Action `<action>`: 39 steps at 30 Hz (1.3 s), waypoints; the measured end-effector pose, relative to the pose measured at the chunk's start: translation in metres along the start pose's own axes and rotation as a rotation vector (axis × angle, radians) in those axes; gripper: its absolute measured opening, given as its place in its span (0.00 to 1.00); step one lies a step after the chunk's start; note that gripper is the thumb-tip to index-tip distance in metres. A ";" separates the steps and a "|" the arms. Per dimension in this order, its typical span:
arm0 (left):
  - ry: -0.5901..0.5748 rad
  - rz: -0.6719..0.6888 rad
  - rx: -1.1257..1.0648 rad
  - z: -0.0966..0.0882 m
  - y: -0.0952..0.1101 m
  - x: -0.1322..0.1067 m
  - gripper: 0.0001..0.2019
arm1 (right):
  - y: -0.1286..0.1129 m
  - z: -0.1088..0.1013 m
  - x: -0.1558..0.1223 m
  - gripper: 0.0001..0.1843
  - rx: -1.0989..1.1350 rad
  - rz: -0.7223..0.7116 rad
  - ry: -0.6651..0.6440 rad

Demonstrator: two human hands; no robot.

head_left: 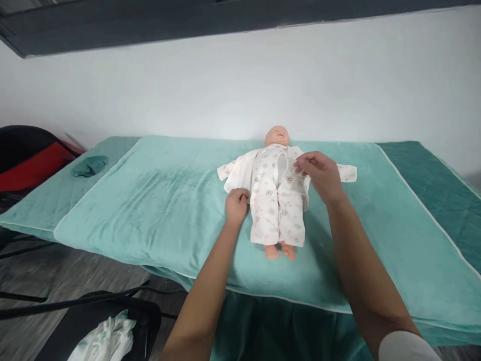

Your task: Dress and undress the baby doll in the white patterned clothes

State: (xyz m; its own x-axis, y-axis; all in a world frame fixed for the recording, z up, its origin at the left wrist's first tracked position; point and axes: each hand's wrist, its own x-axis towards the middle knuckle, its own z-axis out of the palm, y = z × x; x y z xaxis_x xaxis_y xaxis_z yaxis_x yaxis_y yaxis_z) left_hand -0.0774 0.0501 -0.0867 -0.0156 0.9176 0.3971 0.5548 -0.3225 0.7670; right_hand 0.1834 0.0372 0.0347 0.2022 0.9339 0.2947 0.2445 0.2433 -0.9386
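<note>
A baby doll [277,135] lies on its back, its head toward the wall and its bare feet toward me. It wears patterned white trousers [265,210] and a white baby jacket [240,173], which lies spread with its sleeves out to both sides. At the lower left edge of the jacket, my left hand [236,204] is closed on the cloth. My right hand [318,170] is over the chest on the right side, fingertips pinched together by the jacket's front. Whatever may be between those fingertips is too small to make out.
The doll lies on a long padded bed [169,200] with a green velvety cover and a face hole [90,166] at the left. A white wall [169,90] runs behind it. Lower left, a patterned cloth [107,338] rests on a black chair [56,336]; a red-and-black chair [33,165] stands beyond.
</note>
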 end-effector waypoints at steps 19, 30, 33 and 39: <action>0.253 -0.408 0.412 -0.012 -0.011 0.029 0.13 | 0.066 0.042 0.068 0.19 -0.240 0.107 0.167; 0.172 -0.265 0.371 -0.007 -0.006 0.041 0.15 | 0.076 0.039 0.078 0.15 -0.195 0.103 0.190; 0.152 -0.213 0.454 -0.005 -0.017 0.034 0.09 | 0.078 0.036 0.080 0.15 -0.071 0.111 0.143; 0.062 -0.221 0.307 -0.009 -0.011 0.029 0.10 | 0.076 0.035 0.082 0.17 -0.162 0.130 0.121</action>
State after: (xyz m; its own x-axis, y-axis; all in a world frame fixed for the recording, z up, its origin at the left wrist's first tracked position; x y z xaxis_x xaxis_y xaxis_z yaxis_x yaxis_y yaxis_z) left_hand -0.0918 0.0778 -0.0790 -0.2078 0.9385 0.2757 0.7556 -0.0250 0.6545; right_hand 0.1854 0.1410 -0.0188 0.3519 0.9140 0.2018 0.3563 0.0686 -0.9319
